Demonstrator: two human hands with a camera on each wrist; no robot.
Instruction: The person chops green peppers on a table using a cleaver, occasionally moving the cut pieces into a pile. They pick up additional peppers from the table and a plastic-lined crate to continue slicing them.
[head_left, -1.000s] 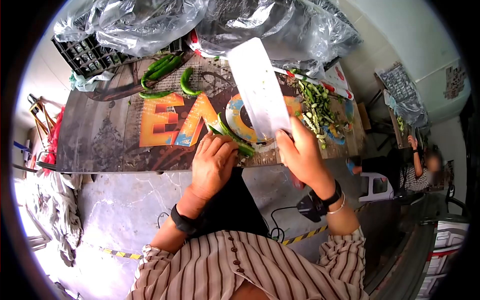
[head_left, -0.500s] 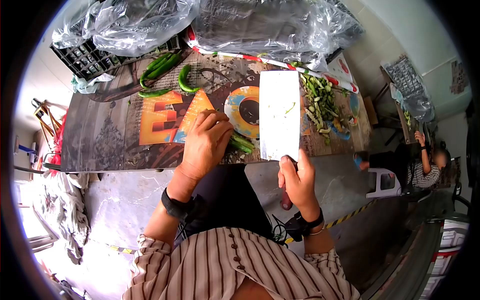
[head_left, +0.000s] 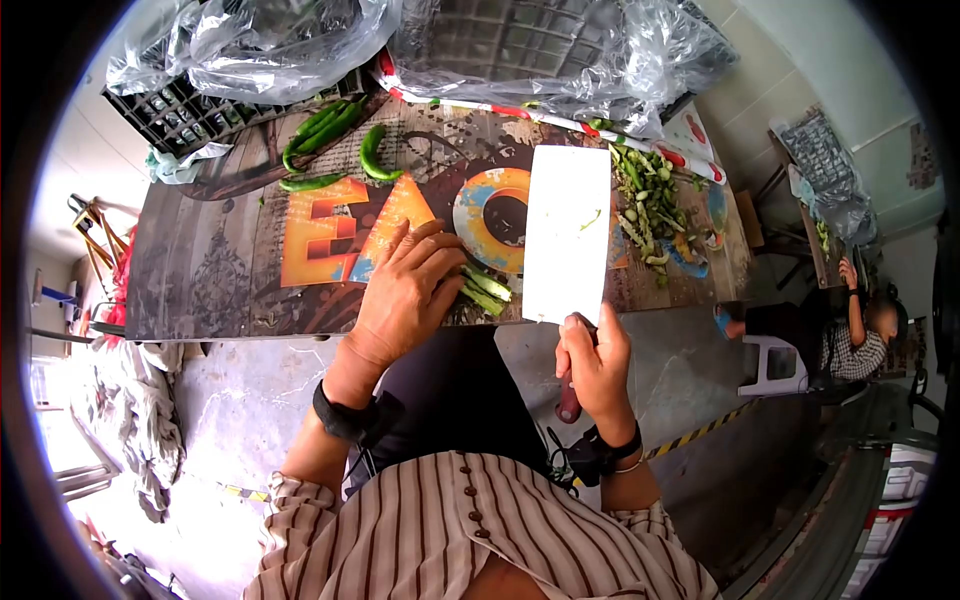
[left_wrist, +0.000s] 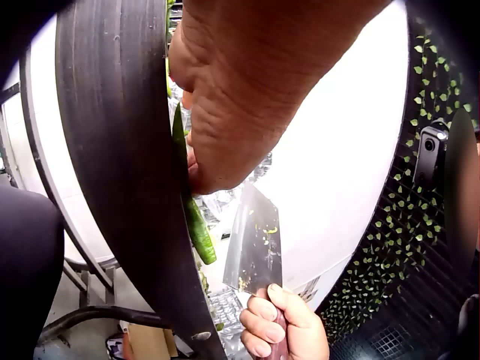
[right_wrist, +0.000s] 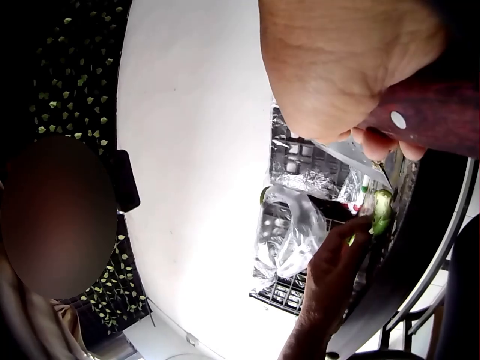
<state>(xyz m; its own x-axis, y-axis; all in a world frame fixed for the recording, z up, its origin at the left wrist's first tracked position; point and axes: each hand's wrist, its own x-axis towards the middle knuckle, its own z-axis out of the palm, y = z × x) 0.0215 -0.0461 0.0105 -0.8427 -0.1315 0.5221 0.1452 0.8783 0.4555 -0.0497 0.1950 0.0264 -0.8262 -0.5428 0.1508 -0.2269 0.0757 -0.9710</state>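
Observation:
My left hand point(head_left: 408, 280) lies over split lengths of green pepper point(head_left: 486, 288) near the table's front edge, its fingers bent over them. Their cut ends stick out to the right of the thumb; the rest is hidden under the hand. In the left wrist view a long green pepper piece point(left_wrist: 199, 232) extends past the fingers along the table edge. My right hand point(head_left: 597, 362) grips the dark red wooden handle point(head_left: 568, 402) of a cleaver point(head_left: 567, 235). Its broad blade, with green bits stuck on it, stands apart from the peppers, to their right.
Chopped green pepper point(head_left: 645, 205) lies heaped on the table's right side. Several whole green peppers point(head_left: 325, 130) lie at the back left. Plastic-covered black crates point(head_left: 500, 45) line the back of the table point(head_left: 190, 270). Another person point(head_left: 850, 340) sits far right.
The cleaver has swung from a leftward tilt beside the peppers to nearly straight, farther right. My right hand has drawn back toward the body, and my left hand has shifted slightly left.

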